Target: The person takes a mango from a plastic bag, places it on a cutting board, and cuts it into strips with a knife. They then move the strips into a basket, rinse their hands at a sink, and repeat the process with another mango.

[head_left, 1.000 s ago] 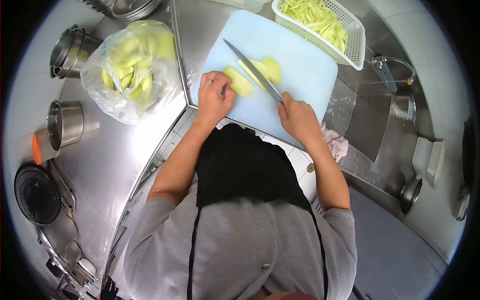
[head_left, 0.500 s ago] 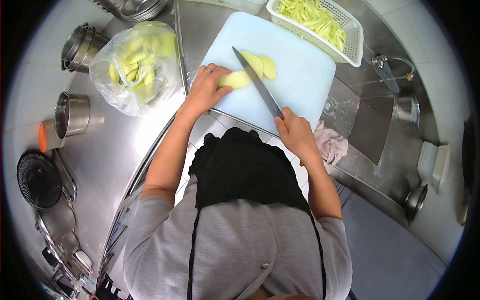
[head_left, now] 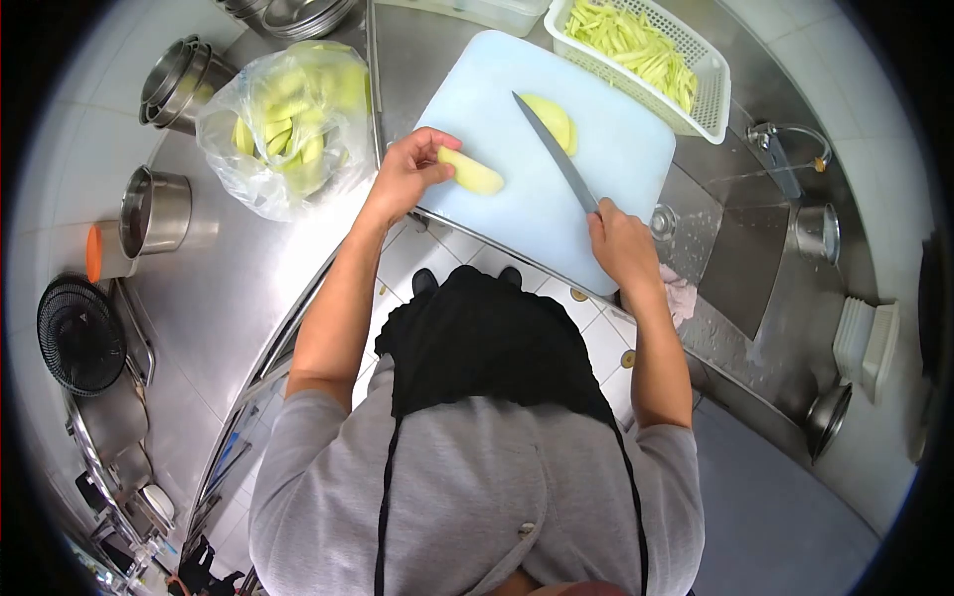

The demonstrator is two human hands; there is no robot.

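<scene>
A piece of peeled pale green vegetable (head_left: 471, 173) lies at the left side of the pale blue cutting board (head_left: 487, 79). My left hand (head_left: 407, 171) pinches its left end between thumb and fingers. In my right hand (head_left: 624, 241) is the handle of a long kitchen knife (head_left: 558, 154), its blade slanting up and left over the board. Flat cut slices (head_left: 550, 121) of the same vegetable rest just right of the blade, overlapping one another. A gap of bare board separates the held piece from the knife.
Behind the board stands a white perforated basket (head_left: 712, 99) of green strips. A plastic bag (head_left: 283, 134) of peeled pieces sits on the left steel counter, near metal pots (head_left: 157, 212). To the right are a sink (head_left: 737, 263), a faucet (head_left: 770, 134) and a cloth (head_left: 679, 295).
The knife and slices have moved right, away from the held piece. The slices now overlap more. My left hand has shifted to the end of the piece, which is tilted differently.
</scene>
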